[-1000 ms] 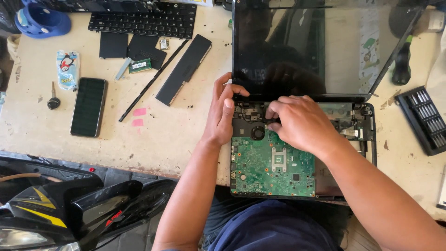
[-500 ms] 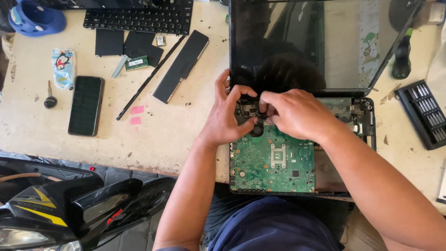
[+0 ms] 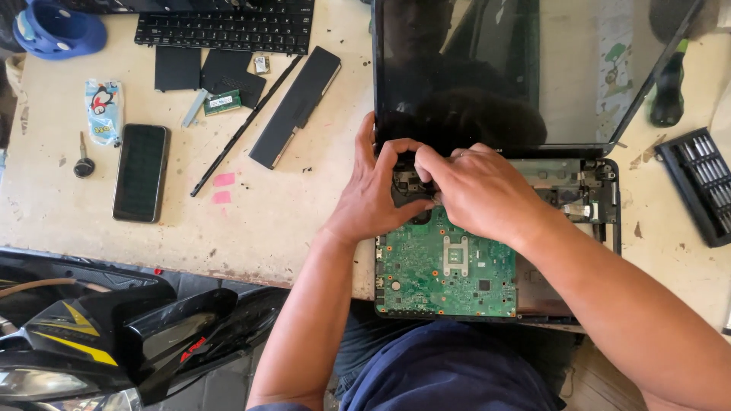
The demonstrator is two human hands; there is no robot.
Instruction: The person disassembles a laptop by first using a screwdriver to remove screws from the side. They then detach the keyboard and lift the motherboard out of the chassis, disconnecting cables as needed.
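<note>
An opened laptop (image 3: 601, 198) lies at the table's front edge, its dark screen (image 3: 502, 68) tilted back and its green motherboard (image 3: 445, 266) bare. Both hands meet at the board's upper left corner over a black fan part (image 3: 411, 189). My left hand (image 3: 373, 194) curls around that part from the left with fingertips on it. My right hand (image 3: 480, 190) presses on it from the right, fingers bent. What lies under the fingers is hidden.
On the table to the left lie a black battery bar (image 3: 295, 106), a thin black rod (image 3: 244, 128), a phone (image 3: 141, 172), a memory stick (image 3: 221, 102), dark covers (image 3: 177, 68) and a keyboard (image 3: 225, 29). A screwdriver bit case (image 3: 700, 183) sits at right. A dark motorbike fairing (image 3: 114, 320) fills the lower left.
Both hands shifted slightly up and left on the laptop and closed in together over the black fan part. The view has drifted a little.
</note>
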